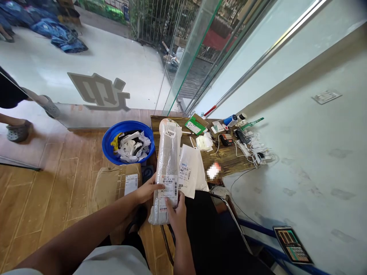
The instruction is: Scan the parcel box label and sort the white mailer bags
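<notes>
A long parcel (168, 156) in silvery-grey plastic wrap is held between my two hands, its far end reaching over the wooden table (229, 162). It carries a printed shipping label near me and a small sticker reading 4008 at the far end. My left hand (148, 189) grips its left edge, fingertips on the label. My right hand (178, 214) holds the lower right edge, thumb on top across the label. Just right of the parcel lie white mailing envelopes (190, 162) with printed labels, partly over the table edge.
Left of the table stands a blue tub (107, 152) of crumpled plastic, behind a cardboard box (109, 183). On the table are a green box (195, 125), a blue can (230, 120) and tangled cables (252, 154). A black chair (212, 229) is close on my right. Glass panels stand ahead.
</notes>
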Motion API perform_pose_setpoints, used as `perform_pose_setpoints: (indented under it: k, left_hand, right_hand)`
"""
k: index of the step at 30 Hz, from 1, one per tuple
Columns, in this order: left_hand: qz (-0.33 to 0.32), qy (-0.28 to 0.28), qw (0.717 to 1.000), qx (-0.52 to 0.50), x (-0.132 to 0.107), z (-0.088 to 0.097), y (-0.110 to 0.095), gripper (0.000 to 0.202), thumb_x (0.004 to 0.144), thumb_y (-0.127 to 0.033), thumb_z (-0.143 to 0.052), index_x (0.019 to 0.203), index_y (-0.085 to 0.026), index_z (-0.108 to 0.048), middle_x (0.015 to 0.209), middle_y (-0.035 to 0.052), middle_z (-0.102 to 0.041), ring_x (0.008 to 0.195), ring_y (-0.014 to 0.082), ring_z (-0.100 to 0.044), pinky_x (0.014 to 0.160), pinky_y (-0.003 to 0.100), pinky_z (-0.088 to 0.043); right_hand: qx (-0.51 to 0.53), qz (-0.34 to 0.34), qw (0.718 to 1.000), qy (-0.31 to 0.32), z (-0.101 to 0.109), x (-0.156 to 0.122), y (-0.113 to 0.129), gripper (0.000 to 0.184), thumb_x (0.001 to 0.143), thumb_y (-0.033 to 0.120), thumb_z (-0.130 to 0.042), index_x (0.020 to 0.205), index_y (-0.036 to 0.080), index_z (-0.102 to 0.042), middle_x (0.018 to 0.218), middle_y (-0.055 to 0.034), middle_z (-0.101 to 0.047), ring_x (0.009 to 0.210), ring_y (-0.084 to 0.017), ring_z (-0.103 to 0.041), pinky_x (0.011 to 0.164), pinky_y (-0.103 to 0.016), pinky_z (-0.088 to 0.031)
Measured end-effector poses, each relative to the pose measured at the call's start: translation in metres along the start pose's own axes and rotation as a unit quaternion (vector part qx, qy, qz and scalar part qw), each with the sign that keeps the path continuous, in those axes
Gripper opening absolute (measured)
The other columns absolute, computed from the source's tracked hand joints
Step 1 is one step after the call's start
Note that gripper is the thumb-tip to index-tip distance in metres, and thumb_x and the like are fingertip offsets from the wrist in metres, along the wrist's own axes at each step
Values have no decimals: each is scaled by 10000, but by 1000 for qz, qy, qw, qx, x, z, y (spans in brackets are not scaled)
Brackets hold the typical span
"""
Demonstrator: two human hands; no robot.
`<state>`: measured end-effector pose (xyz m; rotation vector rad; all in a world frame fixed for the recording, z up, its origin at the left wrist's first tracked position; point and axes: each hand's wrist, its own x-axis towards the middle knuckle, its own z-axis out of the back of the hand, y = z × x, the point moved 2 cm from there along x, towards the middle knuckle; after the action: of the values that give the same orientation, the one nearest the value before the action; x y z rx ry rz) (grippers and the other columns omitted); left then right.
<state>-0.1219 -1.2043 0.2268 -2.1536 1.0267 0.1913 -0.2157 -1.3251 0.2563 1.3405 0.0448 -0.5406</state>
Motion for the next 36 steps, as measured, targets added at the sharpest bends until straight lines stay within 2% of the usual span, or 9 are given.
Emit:
perform_pose_setpoints:
  k: [7, 12, 15, 17, 19, 21, 25, 30, 36]
  left_hand:
    - [-1, -21, 1000, 18, -6, 5, -2, 839, 501, -138, -789, 1248, -202, -411, 1037, 77, -689, 936, 254, -655, 789, 347, -536]
    - [26, -87, 995, 36, -20, 25, -2, 834, 462, -183, -809, 1223, -192, -468, 950, 64, -706, 824, 249, -675, 731, 346, -551]
    - [70, -142, 986, 52, -33, 50, 1, 798, 437, -236, -823, 1173, -173, -521, 869, 54, -710, 743, 245, -676, 686, 351, -559]
    - [88, -169, 980, 65, -42, 68, 3, 802, 429, -268, -832, 1166, -173, -531, 870, 54, -710, 748, 254, -679, 683, 360, -562]
    - [91, -195, 974, 68, -48, 83, 5, 827, 414, -282, -843, 1168, -184, -517, 888, 53, -710, 774, 266, -683, 696, 366, -566]
    - [87, -215, 971, 62, -53, 93, 7, 844, 400, -284, -854, 1159, -196, -496, 897, 47, -710, 784, 271, -685, 711, 376, -571]
    - [86, -234, 967, 59, -55, 99, 10, 829, 409, -299, -854, 1146, -216, -481, 920, 44, -710, 809, 283, -688, 732, 406, -580]
    - [85, -233, 966, 67, -52, 91, 12, 745, 419, -303, -844, 1073, -193, -506, 908, 60, -713, 831, 291, -689, 747, 402, -579]
    - [81, -210, 973, 56, -42, 77, 13, 651, 446, -252, -840, 1023, -182, -547, 942, 75, -712, 830, 288, -689, 752, 410, -572]
  right_hand:
    - [-3, 5, 1000, -6, -11, 1, -8, 595, 790, 491, -593, 1249, 158, -412, 1235, -149, -590, 1091, -241, -613, 872, -347, -540]
    - [-42, 30, 999, -9, -19, 6, -32, 409, 874, 517, -439, 1101, 192, -542, 1086, -96, -659, 996, -213, -636, 854, -331, -516]
    - [-102, 21, 984, -143, -3, 18, -50, 507, 849, 593, -401, 1061, 159, -554, 1069, -141, -633, 1020, -254, -599, 898, -387, -486]
    - [-165, 2, 952, -259, 16, 31, -60, 646, 784, 640, -469, 1155, 113, -511, 1175, -212, -569, 1126, -322, -529, 974, -460, -431]
    - [-202, -34, 927, -314, 34, 46, -68, 811, 697, 663, -572, 1244, 76, -457, 1298, -271, -473, 1233, -391, -429, 1035, -520, -362]
    - [-166, -89, 932, -310, 46, 63, -75, 940, 617, 661, -660, 1295, 58, -412, 1350, -297, -422, 1261, -410, -405, 1031, -521, -373]
    - [-50, -163, 948, -269, 58, 88, -85, 978, 605, 633, -691, 1296, 12, -385, 1222, -298, -548, 1040, -335, -604, 824, -428, -526]
    - [37, -176, 961, -210, 61, 95, -89, 797, 692, 679, -575, 1167, 39, -541, 1106, -241, -644, 919, -290, -669, 661, -384, -554]
    - [155, -168, 962, -147, 61, 90, -86, 748, 647, 638, -655, 1151, 90, -591, 1047, -187, -683, 926, -279, -677, 716, -394, -572]
